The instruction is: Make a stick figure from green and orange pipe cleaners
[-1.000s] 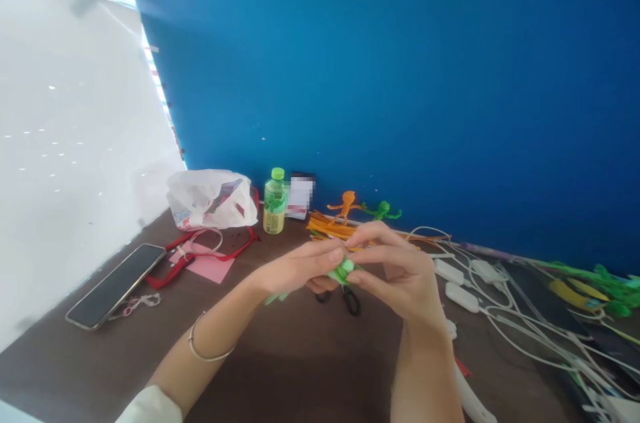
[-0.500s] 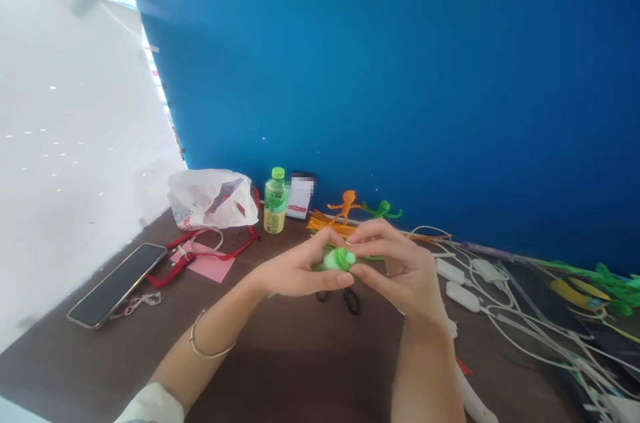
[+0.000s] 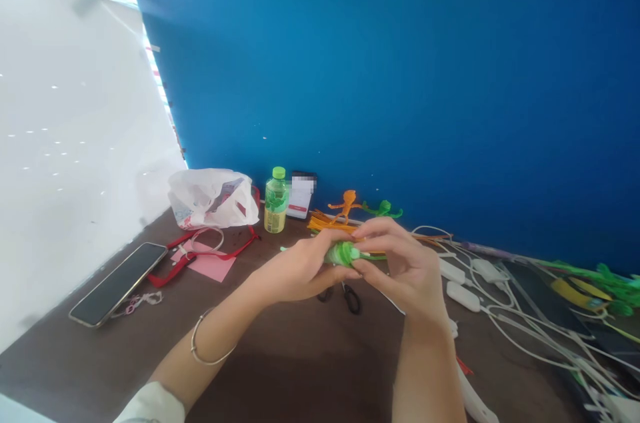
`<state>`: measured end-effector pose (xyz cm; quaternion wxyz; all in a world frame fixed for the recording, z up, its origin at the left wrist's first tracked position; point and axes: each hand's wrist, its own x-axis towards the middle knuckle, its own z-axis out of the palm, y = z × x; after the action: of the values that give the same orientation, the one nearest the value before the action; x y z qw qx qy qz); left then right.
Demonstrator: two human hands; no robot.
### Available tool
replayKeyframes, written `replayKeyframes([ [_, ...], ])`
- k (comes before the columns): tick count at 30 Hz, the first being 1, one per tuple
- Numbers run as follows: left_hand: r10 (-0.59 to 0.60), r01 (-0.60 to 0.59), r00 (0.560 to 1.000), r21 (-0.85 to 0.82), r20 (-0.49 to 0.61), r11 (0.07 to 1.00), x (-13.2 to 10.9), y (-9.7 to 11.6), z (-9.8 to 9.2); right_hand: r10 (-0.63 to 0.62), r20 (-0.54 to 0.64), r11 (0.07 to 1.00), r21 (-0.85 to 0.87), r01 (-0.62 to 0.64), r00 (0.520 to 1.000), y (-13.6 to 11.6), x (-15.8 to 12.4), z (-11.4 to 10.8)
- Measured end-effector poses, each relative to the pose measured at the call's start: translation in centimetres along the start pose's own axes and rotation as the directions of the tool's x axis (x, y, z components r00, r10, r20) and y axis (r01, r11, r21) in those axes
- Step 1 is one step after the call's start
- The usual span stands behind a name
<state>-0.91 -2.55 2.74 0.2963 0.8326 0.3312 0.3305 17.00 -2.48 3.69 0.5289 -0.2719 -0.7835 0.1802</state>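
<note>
A wound green pipe-cleaner bundle (image 3: 343,254) sits between my two hands above the table, with thin green ends sticking out on both sides. My left hand (image 3: 300,270) grips it from the left, fingers wrapped along its side. My right hand (image 3: 400,270) pinches it from the right with thumb and fingertips. Part of the bundle is hidden by my fingers. Black-handled scissors (image 3: 346,298) lie on the table just below my hands, their blades hidden from view.
Beyond my hands lie orange pipe cleaners (image 3: 330,224), an orange pipe-cleaner figure (image 3: 347,206), a green one (image 3: 383,210) and a green-capped bottle (image 3: 276,200). A white plastic bag (image 3: 213,200), phone (image 3: 117,283), pink paper (image 3: 207,265) and white cables (image 3: 520,323) lie about.
My left hand has closed further around the green bundle, and the bundle has tilted and shifted slightly to the right. The objects on the table have not moved.
</note>
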Motion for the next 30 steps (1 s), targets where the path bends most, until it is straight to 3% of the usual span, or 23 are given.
replayKeyframes([
  [8,0.047,-0.054,0.997,0.112,0.066,0.992,0.1,0.3,-0.2,0.017,0.008,0.999,0.033,-0.017,1.000,0.0,0.0,0.1],
  [15,0.058,-0.059,0.996,0.008,0.074,0.998,0.1,0.3,-0.5,0.018,0.035,0.999,0.030,-0.019,0.999,-0.1,0.0,-0.1],
  [22,0.049,-0.043,0.999,-0.312,0.009,0.949,0.2,0.9,-0.5,0.008,0.047,1.000,-0.006,-0.007,0.999,-0.2,0.1,0.0],
  [30,-0.023,0.009,0.999,-0.312,-0.043,0.950,0.4,0.9,0.1,0.003,0.040,0.999,-0.034,-0.002,0.999,-0.2,0.0,0.1],
])
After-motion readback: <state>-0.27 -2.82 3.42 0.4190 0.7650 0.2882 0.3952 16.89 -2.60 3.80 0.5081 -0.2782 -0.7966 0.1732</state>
